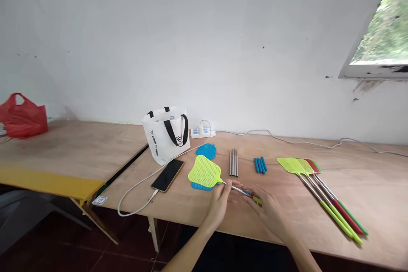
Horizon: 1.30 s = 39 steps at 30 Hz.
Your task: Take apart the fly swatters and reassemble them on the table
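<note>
A yellow-green fly swatter head (204, 171) on a thin metal rod lies over blue swatter heads (200, 186). My left hand (219, 202) pinches the rod just behind the head. My right hand (267, 208) grips the rod's other end, where a green handle grip (257, 199) shows. Beyond my hands lie several bare metal rods (233, 162) and several blue handle grips (260, 165). More blue swatter heads (206, 151) lie further back.
Several finished swatters (321, 189) with green and red handles lie at the right. A phone (167, 174) on a white cable, a white tote bag (166, 134) and a power strip (202, 132) sit left of the parts. A red plastic bag (22, 115) rests on the far left table.
</note>
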Available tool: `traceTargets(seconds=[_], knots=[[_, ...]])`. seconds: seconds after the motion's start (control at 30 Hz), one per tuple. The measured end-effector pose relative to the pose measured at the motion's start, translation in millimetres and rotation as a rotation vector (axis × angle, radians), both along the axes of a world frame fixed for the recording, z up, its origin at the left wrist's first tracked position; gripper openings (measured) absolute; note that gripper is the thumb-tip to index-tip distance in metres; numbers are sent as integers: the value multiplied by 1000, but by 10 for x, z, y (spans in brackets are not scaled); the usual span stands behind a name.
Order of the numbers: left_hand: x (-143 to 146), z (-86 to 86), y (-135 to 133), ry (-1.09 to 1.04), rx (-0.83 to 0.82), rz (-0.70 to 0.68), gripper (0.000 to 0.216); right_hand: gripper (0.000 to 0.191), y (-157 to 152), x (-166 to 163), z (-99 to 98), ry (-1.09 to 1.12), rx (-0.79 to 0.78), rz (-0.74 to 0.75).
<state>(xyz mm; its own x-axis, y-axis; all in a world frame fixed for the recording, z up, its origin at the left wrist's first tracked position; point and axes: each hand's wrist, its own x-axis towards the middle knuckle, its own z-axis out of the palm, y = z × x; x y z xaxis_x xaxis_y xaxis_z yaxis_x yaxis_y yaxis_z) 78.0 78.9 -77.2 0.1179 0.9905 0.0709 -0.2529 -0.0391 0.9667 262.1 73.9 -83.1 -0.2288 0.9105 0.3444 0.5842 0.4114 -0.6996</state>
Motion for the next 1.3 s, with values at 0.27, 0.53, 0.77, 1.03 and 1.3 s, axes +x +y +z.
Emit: traceTargets(seconds=[0.27, 0.53, 0.77, 1.03, 1.3], knots=[[-144, -52, -10, 352, -265, -398, 76, 30, 181, 41, -239, -153, 37, -16], [-257, 75, -23, 889, 213, -245, 44, 16, 109, -20, -291, -482, 190, -111], [-447, -6, 193, 1062, 390, -117, 17, 31, 146, 60, -357, -524, 274, -158], [-384, -174, 204, 1098, 435, -86, 17, 32, 203, -18, -463, -541, 441, -302], [-326, -165, 166, 1277, 451, -91, 45, 31, 121, -79, -439, -479, 250, -90]])
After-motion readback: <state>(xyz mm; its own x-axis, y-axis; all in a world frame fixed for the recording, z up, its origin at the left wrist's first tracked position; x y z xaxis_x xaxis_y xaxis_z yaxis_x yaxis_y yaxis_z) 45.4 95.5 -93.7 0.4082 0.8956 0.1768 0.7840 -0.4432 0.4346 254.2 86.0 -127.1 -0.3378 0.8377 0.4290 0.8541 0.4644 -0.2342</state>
